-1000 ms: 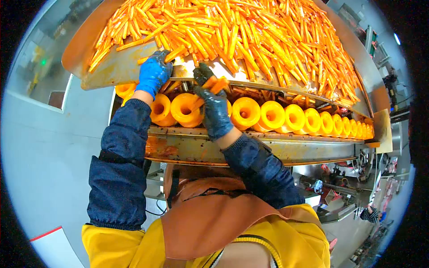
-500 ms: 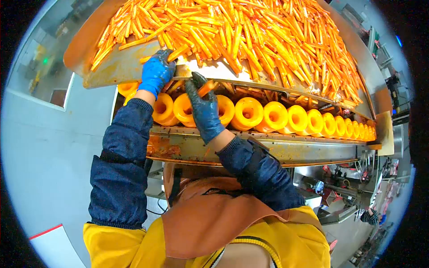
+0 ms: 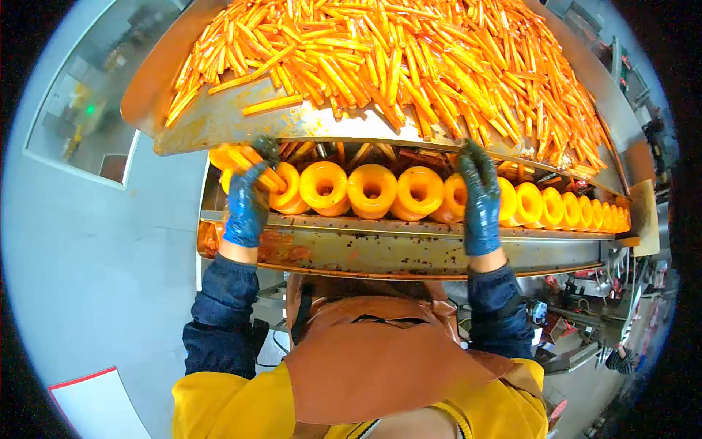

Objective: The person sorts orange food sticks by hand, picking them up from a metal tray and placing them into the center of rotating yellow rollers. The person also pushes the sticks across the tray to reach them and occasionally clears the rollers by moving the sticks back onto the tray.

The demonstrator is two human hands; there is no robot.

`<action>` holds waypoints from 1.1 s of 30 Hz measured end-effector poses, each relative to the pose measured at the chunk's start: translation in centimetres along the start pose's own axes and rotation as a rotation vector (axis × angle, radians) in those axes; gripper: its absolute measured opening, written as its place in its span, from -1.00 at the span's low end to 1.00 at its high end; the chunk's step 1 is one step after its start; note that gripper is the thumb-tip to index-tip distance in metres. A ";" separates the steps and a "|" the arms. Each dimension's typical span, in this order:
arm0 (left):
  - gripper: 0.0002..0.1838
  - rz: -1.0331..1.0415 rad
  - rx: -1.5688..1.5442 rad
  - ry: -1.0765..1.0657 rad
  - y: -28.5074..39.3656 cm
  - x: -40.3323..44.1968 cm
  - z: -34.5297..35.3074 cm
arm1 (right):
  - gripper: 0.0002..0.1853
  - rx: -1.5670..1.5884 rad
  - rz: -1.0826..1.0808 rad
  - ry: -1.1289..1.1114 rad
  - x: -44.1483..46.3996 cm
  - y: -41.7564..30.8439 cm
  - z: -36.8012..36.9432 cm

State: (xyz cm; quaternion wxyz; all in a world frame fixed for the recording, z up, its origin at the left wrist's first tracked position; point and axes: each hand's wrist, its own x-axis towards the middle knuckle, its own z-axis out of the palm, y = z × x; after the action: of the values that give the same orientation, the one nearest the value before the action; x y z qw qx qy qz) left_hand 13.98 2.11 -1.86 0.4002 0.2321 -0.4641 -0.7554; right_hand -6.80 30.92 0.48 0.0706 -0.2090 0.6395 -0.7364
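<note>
My left hand [image 3: 247, 201], in a blue glove, is closed round a few orange sticks [image 3: 245, 162] above the left end of a row of orange funnels [image 3: 371, 190]. Over the funnels farther right, my right hand [image 3: 480, 194] is raised with its dark gloved fingers stretched up toward the tray edge; nothing shows in it. A heap of glossy orange sticks [image 3: 409, 62] covers the metal tray [image 3: 183, 135] above both hands. One stick [image 3: 272, 105] lies apart near the tray's front edge.
A metal trough [image 3: 365, 249] with dark specks runs below the funnels. An upright panel [image 3: 645, 218] stands at the row's right end. At the left is a grey wall [image 3: 95, 249] with a window; machinery and a distant person are at the lower right.
My left hand has moved down off the tray and now holds sticks over the funnels. My right hand has moved right, and the stick it held no longer shows. The view has shifted.
</note>
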 end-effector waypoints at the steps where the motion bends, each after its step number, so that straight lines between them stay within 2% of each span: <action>1: -0.52 0.000 0.068 -0.153 -0.2 -0.5 -0.3 | -0.63 -0.053 -0.026 0.013 0.9 -0.8 -0.8; 4: -0.52 0.025 0.063 -0.206 0.6 -1.0 0.2 | -0.66 -0.280 -0.172 0.056 5.4 -0.5 -4.3; 5: -0.53 0.068 0.031 -0.139 1.3 -1.2 1.1 | -0.67 -0.359 -0.258 0.060 7.3 0.0 -5.4; 7: -0.55 0.114 0.001 -0.072 1.7 -0.8 1.5 | -0.69 -0.454 -0.244 0.063 10.0 0.2 -7.1; 9: -0.57 0.098 0.141 -0.067 0.6 0.3 0.1 | -0.70 -0.488 -0.220 0.085 12.3 1.3 -8.7; 12: -0.62 0.128 0.318 -0.135 0.7 0.1 0.1 | -0.66 -0.997 -0.167 0.040 13.7 1.8 -9.7; 13: -0.63 0.112 0.428 -0.149 1.4 0.1 0.7 | -0.66 -0.990 -0.170 0.046 14.0 1.9 -9.7; 15: -0.65 0.098 0.419 -0.115 2.6 0.8 2.0 | -0.64 -1.161 -0.182 -0.013 14.5 2.3 -10.1; 16: -0.66 0.139 0.581 -0.142 3.0 2.3 2.6 | -0.63 -1.179 -0.076 0.008 14.3 1.7 -9.4; 18: -0.66 0.239 0.798 -0.277 3.3 5.7 4.3 | -0.63 -1.254 -0.158 0.064 13.6 1.6 -8.6; 20: -0.63 0.089 0.821 -0.343 2.6 9.1 7.1 | -0.63 -1.295 -0.178 0.106 13.2 1.4 -8.0; 23: -0.51 0.227 1.346 -0.385 0.5 13.6 12.8 | -0.63 -1.284 -0.171 0.102 13.2 1.3 -8.1; 25: -0.49 0.080 1.702 -0.296 0.3 13.4 18.0 | -0.62 -1.300 -0.174 0.123 13.2 1.5 -8.1; 26: -0.49 0.086 1.699 -0.305 -0.7 14.0 18.8 | -0.62 -1.293 -0.160 0.132 13.2 1.6 -8.2; 28: -0.52 0.208 1.660 -0.038 -5.2 16.3 18.3 | -0.62 -1.292 -0.135 0.140 13.0 1.1 -8.0; 29: -0.52 0.209 1.659 -0.045 -6.5 17.6 17.6 | -0.62 -1.295 -0.131 0.144 13.0 1.1 -7.9; 31: -0.67 0.321 1.712 -0.413 -7.0 20.4 14.7 | -0.60 -1.286 -0.101 0.136 13.1 1.0 -7.9; 32: -0.74 0.686 1.788 -0.694 -4.6 18.8 13.6 | -0.59 -1.261 -0.088 0.127 13.0 0.8 -7.9; 33: -0.75 0.466 1.559 -0.579 -2.9 16.8 13.5 | -0.59 -1.261 -0.083 0.131 13.1 0.9 -8.1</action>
State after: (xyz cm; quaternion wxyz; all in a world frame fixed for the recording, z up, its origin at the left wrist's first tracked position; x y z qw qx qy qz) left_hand -6.52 -3.99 2.16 0.1377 0.1377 -0.9694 -0.1495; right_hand -22.03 33.28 1.64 -0.1338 -0.1895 0.9447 -0.2316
